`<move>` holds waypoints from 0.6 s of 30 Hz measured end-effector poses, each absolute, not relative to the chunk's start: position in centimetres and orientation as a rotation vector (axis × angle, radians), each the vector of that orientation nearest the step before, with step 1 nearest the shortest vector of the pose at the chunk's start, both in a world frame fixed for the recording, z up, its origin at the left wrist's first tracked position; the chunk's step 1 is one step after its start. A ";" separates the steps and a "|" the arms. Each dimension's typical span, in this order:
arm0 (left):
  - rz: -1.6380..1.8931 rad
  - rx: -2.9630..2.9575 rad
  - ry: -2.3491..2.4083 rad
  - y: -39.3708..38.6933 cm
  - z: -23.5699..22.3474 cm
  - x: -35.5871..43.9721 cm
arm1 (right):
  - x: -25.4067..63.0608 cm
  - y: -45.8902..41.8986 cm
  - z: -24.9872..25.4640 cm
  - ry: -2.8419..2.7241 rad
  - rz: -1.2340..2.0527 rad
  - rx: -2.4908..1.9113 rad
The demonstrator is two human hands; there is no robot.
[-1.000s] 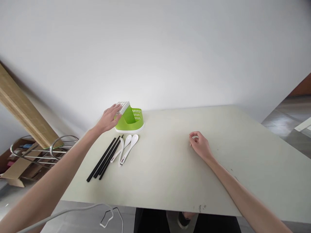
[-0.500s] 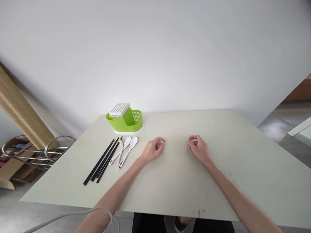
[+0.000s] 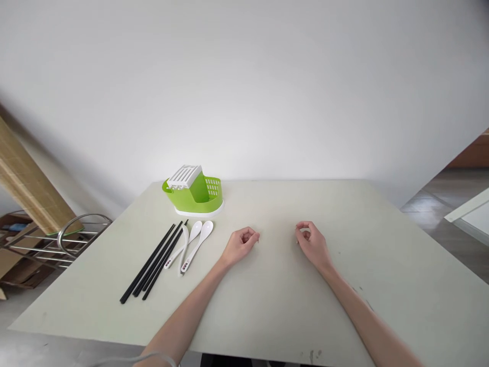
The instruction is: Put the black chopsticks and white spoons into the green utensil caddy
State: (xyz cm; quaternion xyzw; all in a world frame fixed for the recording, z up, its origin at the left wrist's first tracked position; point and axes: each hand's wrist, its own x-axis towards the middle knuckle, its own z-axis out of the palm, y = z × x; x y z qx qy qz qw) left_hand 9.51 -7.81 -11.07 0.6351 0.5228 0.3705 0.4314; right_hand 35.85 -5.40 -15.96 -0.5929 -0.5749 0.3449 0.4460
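My left hand rests on the table with fingers curled in and thumb against them, apparently holding nothing. Opposite it, my right hand is loosely closed, thumb near the bent forefinger, and nothing shows in it. Left of my left hand lie white spoons: one face up, another beside it, and a third turned on its side across that one's handle. Several black chopsticks lie side by side further left. Behind them stands a green and white utensil holder with a slotted white top.
The pale table meets a white wall at the back. On the left are a metal rack, a long wooden board and cardboard boxes. A grey cable crosses near my left forearm.
My view has tilted up slightly, so the table items sit lower in the picture. The left fingers and thumb have drawn closer together. The spoons, chopsticks and holder stay in place on the table.
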 end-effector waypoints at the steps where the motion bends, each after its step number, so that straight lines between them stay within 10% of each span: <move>1: 0.924 1.581 1.306 -7.8 -11.1 9.5 | 35.8 -5.4 -15.9 -1.423 0.861 -1.468; 18: 0.975 1.501 1.342 -7.4 -11.0 9.1 | 35.8 -4.7 -16.2 -1.402 0.912 -1.413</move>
